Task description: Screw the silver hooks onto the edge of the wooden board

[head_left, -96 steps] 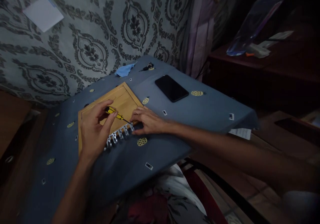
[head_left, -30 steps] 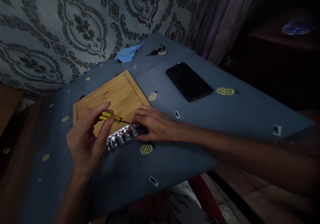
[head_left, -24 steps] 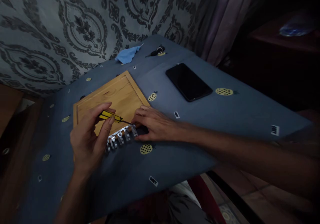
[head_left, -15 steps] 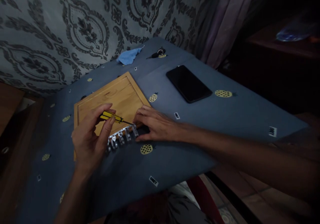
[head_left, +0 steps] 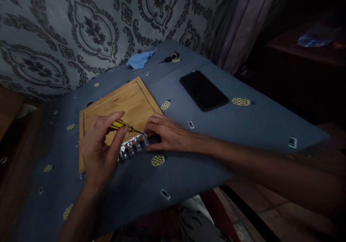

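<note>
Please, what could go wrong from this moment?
The screwdriver, held in the left hand, ends close to the right hand; a slip might poke it. A slip could also scratch the board below. The scene is dim, so aiming may be harder.

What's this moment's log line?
left hand grips yellow-black screwdriver | right hand at curved silver metal fittings | rectangular brown wooden board on blue tablecloth

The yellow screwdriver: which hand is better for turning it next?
Probably the left hand: it holds the yellow screwdriver by its handle. The right hand is beside the tip, at the edge of the wooden board.
</note>
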A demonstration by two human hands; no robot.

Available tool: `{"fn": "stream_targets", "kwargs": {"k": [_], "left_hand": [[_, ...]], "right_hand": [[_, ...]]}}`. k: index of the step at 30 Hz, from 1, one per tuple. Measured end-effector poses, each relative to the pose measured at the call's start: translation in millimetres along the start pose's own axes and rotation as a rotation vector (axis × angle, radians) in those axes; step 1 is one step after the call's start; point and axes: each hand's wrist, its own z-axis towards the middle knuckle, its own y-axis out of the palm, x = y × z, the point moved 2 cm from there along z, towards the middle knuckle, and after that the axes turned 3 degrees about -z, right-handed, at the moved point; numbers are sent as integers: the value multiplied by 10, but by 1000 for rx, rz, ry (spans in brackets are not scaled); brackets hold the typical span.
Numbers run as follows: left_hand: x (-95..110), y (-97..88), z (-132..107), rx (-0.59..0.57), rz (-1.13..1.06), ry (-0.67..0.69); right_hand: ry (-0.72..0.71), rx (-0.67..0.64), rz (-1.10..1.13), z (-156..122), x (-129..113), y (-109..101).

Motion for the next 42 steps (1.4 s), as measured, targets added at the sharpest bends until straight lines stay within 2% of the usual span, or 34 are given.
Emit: {"fn": "stream_targets", "kwargs": {"k": [5,8,12,16,19,22,25,30,42], "left_hand": [[-47,-10,17,-19,-100,-136],[-62,10,7,-38,-96,-114],[-66,25,8,3,-34,-59],[-36,8,37,24,-125,-142],[16,-44,69,111,-215,-176],[68,-84,90,178,-199,-125],[80,-72,74,155,-130,-77],[-1,-28,-12,85,-50,-89],[-79,-2,-72,29,-48,-121]], "right_hand": [[5,4,21,-3,10,7],[0,5,9,-3,16,15],[-3,8,3,-3,19,19],[-2,12,5,-3,14,11],[-1,4,11,-2,14,9],[-1,5,15,-3,17,13],[-6,19,18,-5,19,15],[-11,16,9,-2,14,10],[-9,15,-4,-6,24,25]]}}
